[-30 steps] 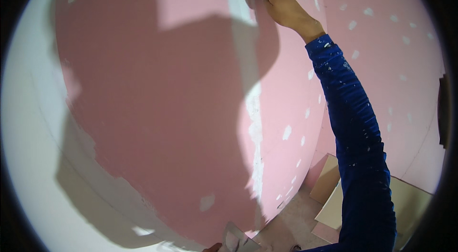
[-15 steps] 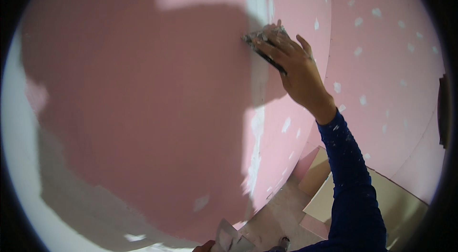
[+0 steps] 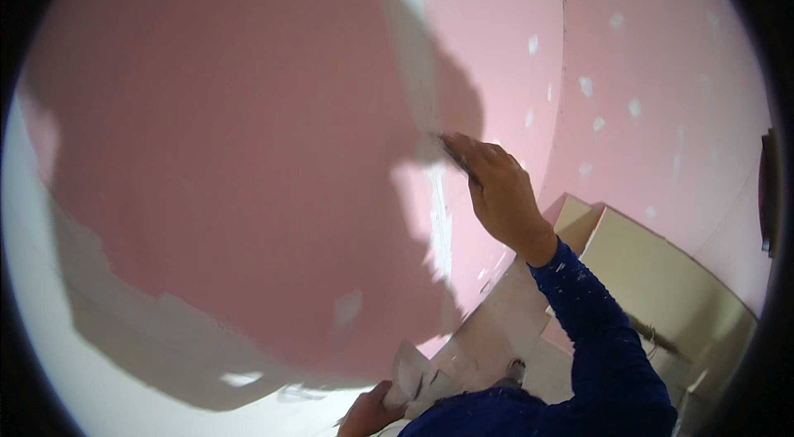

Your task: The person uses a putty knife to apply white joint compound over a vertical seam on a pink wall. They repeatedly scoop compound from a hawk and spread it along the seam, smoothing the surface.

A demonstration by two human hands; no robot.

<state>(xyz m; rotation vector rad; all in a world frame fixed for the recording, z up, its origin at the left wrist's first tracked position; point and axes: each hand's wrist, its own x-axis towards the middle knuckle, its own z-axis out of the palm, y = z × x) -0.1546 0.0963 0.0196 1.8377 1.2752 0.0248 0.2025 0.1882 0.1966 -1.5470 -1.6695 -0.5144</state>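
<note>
My right hand (image 3: pixel 501 193) grips a putty knife (image 3: pixel 455 153), its edge at the pale compound strip (image 3: pixel 440 230) running down the pink wallboard (image 3: pixel 248 139). The strip's middle and upper part lie largely in shadow. At the bottom, my left hand (image 3: pixel 364 412) is closed on a pale, roughly flat tool or board (image 3: pixel 409 375) with dark streaks; its exact shape is partly hidden by my body.
A second pink wall (image 3: pixel 662 106) with white patches meets this one at the right. Cream boards (image 3: pixel 662 272) lean at its foot above a dusty floor (image 3: pixel 484 338). A white surface (image 3: pixel 124 371) curves along the left. A dark object (image 3: pixel 767 189) sits at the far right.
My right hand has moved steadily down along the strip with the knife, from near the top edge to about mid-height. More of my left hand shows, and the view has shifted a little.
</note>
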